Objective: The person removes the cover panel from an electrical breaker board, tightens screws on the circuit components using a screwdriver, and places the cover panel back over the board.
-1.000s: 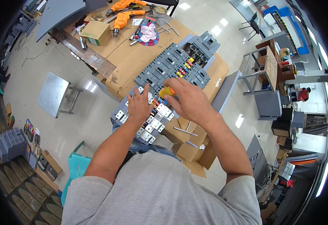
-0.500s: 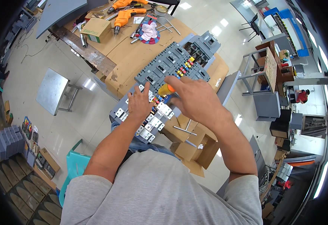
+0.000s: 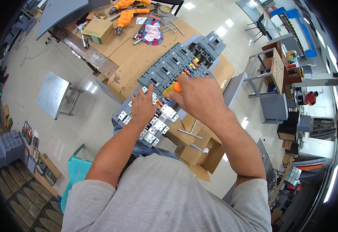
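Gripping a yellow-and-orange screwdriver handle (image 3: 170,90), the right hand (image 3: 203,95) should press straight; the left hand (image 3: 142,107), fingers spread, should steady the white breakers (image 3: 170,113).

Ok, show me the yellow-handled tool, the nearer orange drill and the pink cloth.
Yellow-handled tool (image 3: 169,90): head view, on its handle.
Nearer orange drill (image 3: 125,17): head view, on its body.
Pink cloth (image 3: 152,33): head view, on its middle.

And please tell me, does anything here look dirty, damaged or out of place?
The brown cardboard left of the grey breakers has dark stains near its edge, so it looks soiled. At the far end, two orange drills lie crowded together, slightly untidy.
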Tool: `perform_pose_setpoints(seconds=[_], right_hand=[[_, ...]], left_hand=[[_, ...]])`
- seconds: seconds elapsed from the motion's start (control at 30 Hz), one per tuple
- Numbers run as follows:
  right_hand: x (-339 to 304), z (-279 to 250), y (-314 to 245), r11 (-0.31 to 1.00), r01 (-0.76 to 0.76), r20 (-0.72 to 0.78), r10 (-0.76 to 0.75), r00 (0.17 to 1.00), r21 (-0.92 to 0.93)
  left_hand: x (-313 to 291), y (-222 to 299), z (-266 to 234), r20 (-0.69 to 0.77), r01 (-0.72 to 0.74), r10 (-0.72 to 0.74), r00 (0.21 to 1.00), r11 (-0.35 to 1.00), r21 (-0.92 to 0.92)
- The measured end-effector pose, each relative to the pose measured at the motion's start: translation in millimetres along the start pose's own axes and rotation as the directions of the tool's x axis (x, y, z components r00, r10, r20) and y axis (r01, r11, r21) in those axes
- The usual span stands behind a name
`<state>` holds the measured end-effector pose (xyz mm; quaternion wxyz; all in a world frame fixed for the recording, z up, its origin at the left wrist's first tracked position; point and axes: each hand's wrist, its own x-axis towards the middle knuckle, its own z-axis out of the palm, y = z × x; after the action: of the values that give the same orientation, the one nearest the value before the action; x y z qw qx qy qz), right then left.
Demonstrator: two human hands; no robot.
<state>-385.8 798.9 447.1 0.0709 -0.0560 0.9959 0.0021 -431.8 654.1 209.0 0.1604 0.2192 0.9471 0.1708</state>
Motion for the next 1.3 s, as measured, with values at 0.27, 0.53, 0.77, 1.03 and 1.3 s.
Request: perform_pose_setpoints(seconds=[0.27, 0.53, 0.77, 1.03, 1.3], right_hand=[[5.1, -0.5, -2.8, 0.994, 0.102, -0.025, -0.103, 0.994, -0.046], [12.5, 19.5, 11.8, 0.917, 0.38, -0.062, -0.389, 0.919, -0.12], [40.2, 7.1, 7.7, 0.741, 0.646, 0.211, -0.613, 0.762, -0.181], [35.1, 10.6, -24.2, 0.998, 0.014, 0.236, -0.027, 0.971, 0.055], [18.4, 22.7, -12.2, 0.966, 0.001, 0.018, -0.006, 1.0, 0.259]], left_hand=[[0.4, -3.4, 6.7, -0.042, -0.025, 0.026, 0.999, 1.0, 0.018], [-2.3, -1.0, 8.0, -0.033, -0.027, 0.028, 0.999, 0.999, 0.023], [8.5, -11.6, 26.2, -0.093, -0.039, 0.041, 0.995, 0.999, 0.025], [3.1, -11.3, 11.0, -0.067, -0.023, 0.027, 0.997, 0.998, 0.065], [1.2, -17.0, 4.2, 0.003, -0.098, 0.098, 0.995, 0.993, 0.065]])
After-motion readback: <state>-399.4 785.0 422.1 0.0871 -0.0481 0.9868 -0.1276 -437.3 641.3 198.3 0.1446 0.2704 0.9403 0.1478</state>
